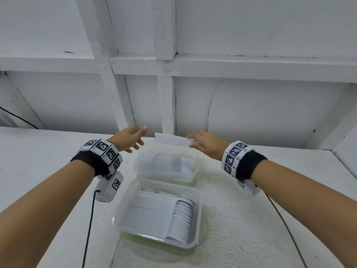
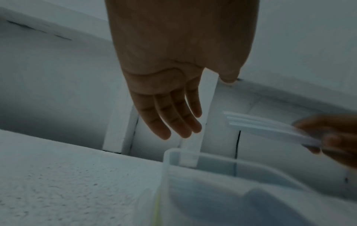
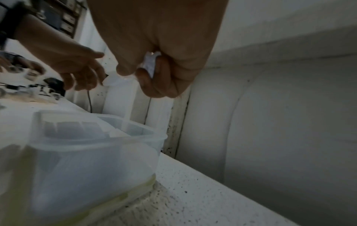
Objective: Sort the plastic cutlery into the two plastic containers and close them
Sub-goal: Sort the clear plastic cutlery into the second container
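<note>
Two clear plastic containers stand open on the white counter. The near container (image 1: 199, 215) holds a packed row of white spoons (image 1: 181, 217). The far container (image 1: 139, 161) holds white cutlery seen dimly through its walls. My right hand (image 1: 204, 144) grips a bundle of white cutlery (image 1: 172, 139) by one end, level above the far container's back rim. The same bundle (image 2: 266, 128) shows in the left wrist view and, between the fingers, the bundle (image 3: 149, 65) in the right wrist view. My left hand (image 1: 131, 139) hovers empty left of the bundle, fingers straight (image 2: 173, 122).
A white panelled wall (image 1: 251, 105) rises right behind the far container. A black cable (image 1: 88, 229) runs down from my left wrist camera along the counter. Small dark objects clutter the counter far to the left (image 3: 29, 88).
</note>
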{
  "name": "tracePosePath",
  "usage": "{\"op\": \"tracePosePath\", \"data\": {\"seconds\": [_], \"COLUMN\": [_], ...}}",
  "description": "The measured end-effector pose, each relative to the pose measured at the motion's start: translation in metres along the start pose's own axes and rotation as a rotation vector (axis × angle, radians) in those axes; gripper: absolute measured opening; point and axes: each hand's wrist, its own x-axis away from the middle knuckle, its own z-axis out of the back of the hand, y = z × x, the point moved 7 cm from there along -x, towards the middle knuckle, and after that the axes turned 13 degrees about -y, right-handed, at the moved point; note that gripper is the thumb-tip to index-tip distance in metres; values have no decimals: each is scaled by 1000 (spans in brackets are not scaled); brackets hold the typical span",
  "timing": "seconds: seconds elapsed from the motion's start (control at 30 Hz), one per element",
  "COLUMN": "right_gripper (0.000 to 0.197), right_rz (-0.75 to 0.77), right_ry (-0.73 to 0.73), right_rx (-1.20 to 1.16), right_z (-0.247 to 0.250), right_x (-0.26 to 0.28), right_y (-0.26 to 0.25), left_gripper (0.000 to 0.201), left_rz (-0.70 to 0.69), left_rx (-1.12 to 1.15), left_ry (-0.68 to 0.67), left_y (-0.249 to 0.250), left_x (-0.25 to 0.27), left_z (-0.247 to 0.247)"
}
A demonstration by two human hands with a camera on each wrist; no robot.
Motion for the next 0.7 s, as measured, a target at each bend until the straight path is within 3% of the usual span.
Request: {"op": "tracePosePath", "data": {"seconds": [0.2,0.7], "right_gripper": [41,33], "right_rz": [-64,-101], "right_ry": [-85,-203], "right_rx": [-19,140], "right_z": [-25,-42], "right_x": [-44,-86], "right_y": [1,-10], "left_gripper": [32,40], "left_rz": [30,-2], "left_rx": [-567,-856], "left_ry": [-74,-156], "left_y": [-15,-21], "left_x": [-22,-54], "left_z": [-26,-56]}}
